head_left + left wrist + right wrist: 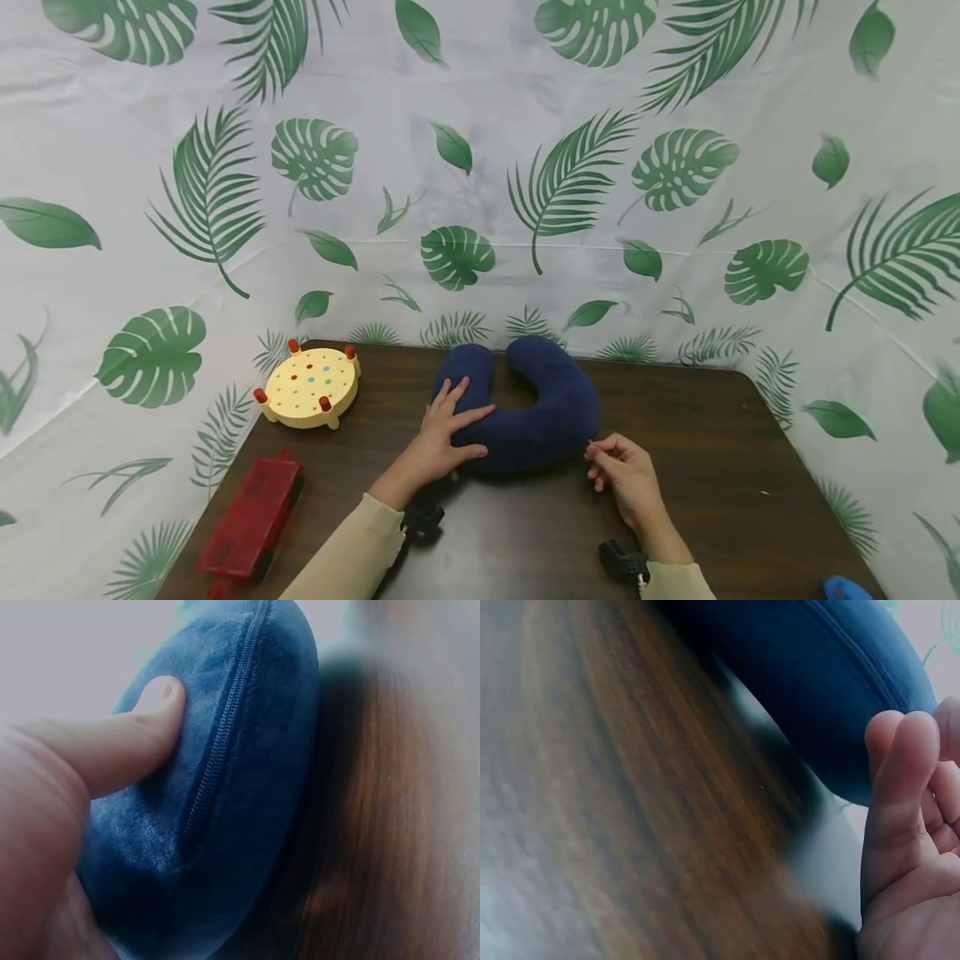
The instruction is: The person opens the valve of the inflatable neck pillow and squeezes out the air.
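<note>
Sleeves are being seen nearest the camera, with both hands stretched out over the brown table (712, 433). At the middle of the table, the blue neck pillow (525, 408) is being pressed down by the left hand (442, 433), its fingers spread flat. Something tiny at the pillow's edge, maybe the zipper pull, is being pinched by the right hand (626, 475). If the press is being eased, the pillow could be dragged sideways and the pinch lost.
</note>
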Demonstrator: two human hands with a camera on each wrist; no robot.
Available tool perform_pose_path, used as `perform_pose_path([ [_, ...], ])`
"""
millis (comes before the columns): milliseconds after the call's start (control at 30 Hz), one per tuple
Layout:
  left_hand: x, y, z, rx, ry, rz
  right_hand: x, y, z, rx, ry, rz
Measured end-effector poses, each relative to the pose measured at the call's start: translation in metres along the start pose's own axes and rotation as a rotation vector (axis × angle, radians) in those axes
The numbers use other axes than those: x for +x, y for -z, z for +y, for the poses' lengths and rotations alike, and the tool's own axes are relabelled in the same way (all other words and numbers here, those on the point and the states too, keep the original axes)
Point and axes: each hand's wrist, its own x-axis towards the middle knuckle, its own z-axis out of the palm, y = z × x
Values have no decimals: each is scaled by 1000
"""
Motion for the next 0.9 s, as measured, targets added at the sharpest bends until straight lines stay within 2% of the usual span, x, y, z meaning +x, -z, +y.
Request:
perform_pose_path([
  [200, 1, -1, -1, 7, 25, 2, -8, -22, -1, -22, -50, 5],
  [400, 2, -4, -2, 38, 38, 7, -22, -59, -3, -10, -110, 0],
  [633, 4, -9, -1, 105, 60, 19, -37, -105, -2, 28, -100, 124],
  [800, 3, -10, -4, 159, 52, 27, -44, -128, -2, 17, -107, 166],
  [900, 2, -9, -4, 155, 61, 33, -48, -140, -2, 34, -110, 172],
])
